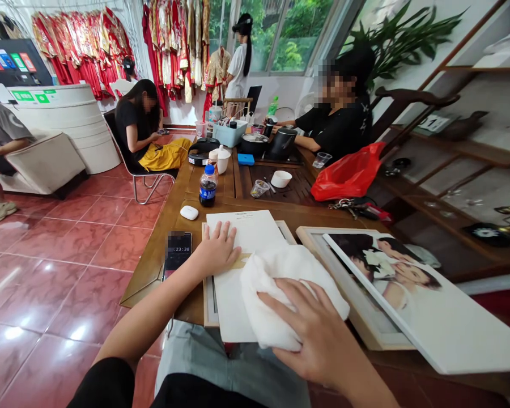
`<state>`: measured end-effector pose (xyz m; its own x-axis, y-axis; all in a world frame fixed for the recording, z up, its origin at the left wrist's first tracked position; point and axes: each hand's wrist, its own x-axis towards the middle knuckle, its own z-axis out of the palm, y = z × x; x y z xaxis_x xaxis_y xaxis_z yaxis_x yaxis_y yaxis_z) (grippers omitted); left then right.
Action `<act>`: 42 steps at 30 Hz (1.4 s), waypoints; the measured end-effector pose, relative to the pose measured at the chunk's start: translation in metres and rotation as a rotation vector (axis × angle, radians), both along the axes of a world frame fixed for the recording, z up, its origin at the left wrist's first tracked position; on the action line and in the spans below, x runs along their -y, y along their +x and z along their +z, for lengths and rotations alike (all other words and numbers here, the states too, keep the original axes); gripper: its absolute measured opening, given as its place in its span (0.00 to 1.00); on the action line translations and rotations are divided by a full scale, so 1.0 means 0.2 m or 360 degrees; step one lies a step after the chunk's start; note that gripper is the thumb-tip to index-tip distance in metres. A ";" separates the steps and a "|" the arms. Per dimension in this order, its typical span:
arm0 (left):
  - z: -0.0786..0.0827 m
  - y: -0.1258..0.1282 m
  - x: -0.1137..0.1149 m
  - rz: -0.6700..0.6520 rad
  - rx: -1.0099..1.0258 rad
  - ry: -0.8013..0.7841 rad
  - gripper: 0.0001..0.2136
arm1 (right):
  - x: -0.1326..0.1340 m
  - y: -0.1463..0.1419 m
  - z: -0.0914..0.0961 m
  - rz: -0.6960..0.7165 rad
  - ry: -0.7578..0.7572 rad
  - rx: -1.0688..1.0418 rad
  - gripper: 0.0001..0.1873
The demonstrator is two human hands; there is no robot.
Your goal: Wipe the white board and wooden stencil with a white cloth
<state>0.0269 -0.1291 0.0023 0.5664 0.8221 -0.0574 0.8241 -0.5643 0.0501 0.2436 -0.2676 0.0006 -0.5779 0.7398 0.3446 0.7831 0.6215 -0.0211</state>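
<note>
My left hand lies flat with its fingers spread on a white panel, near the panel's upper left part. A bunched white cloth covers the right side of that panel, and my right hand grips it from above, fingers curved over it. Under the panel sits a light wooden frame, only its edges showing. To the right, a white photo panel with a printed picture of people leans across a second wooden frame.
A phone, a white earbud case and a dark drink bottle stand along the table's left side. Beyond are a white bowl, a red plastic bag and keys. Several people sit or stand around the room.
</note>
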 end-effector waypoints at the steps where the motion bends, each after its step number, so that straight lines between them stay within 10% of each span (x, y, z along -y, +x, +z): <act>1: 0.00 0.00 0.00 -0.0004 -0.0007 0.0007 0.31 | 0.01 -0.03 0.00 0.0027 -0.0043 -0.0001 0.37; 8: 0.02 0.00 0.00 -0.0018 -0.0048 0.0010 0.31 | 0.06 -0.16 -0.01 0.0137 -0.0105 -0.0002 0.39; 19: 0.01 0.02 0.02 0.0027 -0.0047 -0.0004 0.32 | 0.05 0.10 -0.07 -0.0299 0.0198 0.0124 0.32; 32: 0.01 0.02 0.03 -0.0008 -0.0204 0.0195 0.29 | 0.06 -0.22 -0.02 0.0017 0.0103 -0.0136 0.38; 42: -0.02 0.03 0.02 0.0037 -0.0123 0.0200 0.29 | 0.05 0.00 -0.05 -0.0263 0.0267 -0.0018 0.34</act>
